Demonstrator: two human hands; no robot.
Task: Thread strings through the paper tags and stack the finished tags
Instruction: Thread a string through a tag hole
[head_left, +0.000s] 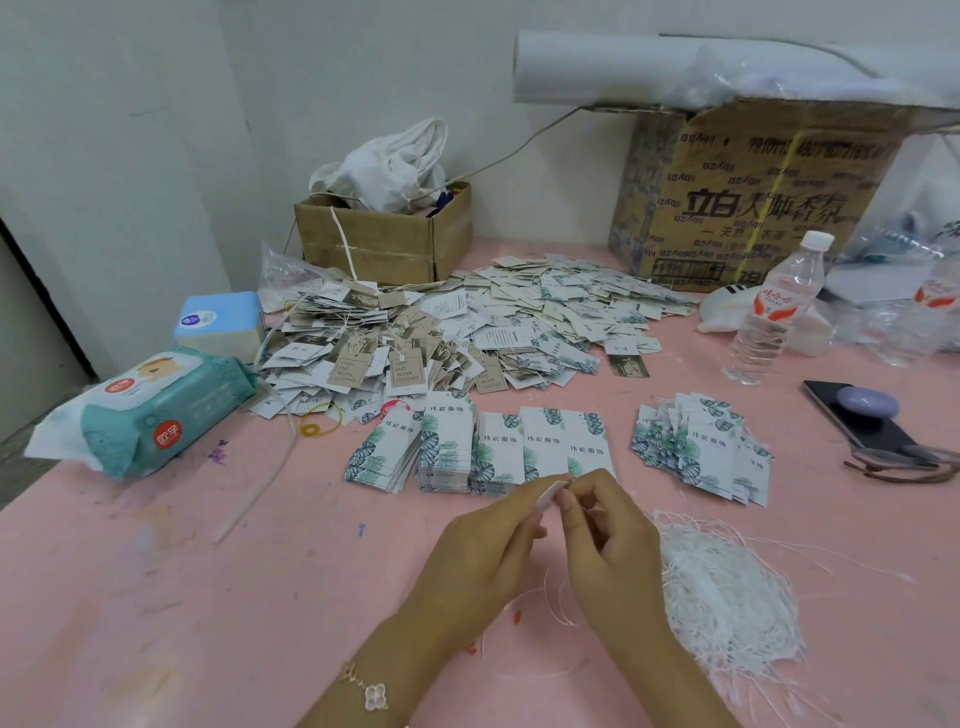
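Over the pink table (208, 597), left hand (483, 556) and right hand (608, 540) clamp their grips on a white tag (550, 493), seemingly edge-on.

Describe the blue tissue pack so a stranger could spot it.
Find the left edge of the pink table, where a large teal plastic wet-wipes pack lies. Just behind it sits the small pale-blue tissue pack: boxy, with a round purple label.

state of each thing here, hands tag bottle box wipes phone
left hand, holds the tag
right hand, pinches the tag's tip
tag, raised between both hands
water bottle, upright, capped
small cardboard box, open, cloth inside
wipes pack, lid shut, lying flat
phone, screen dark
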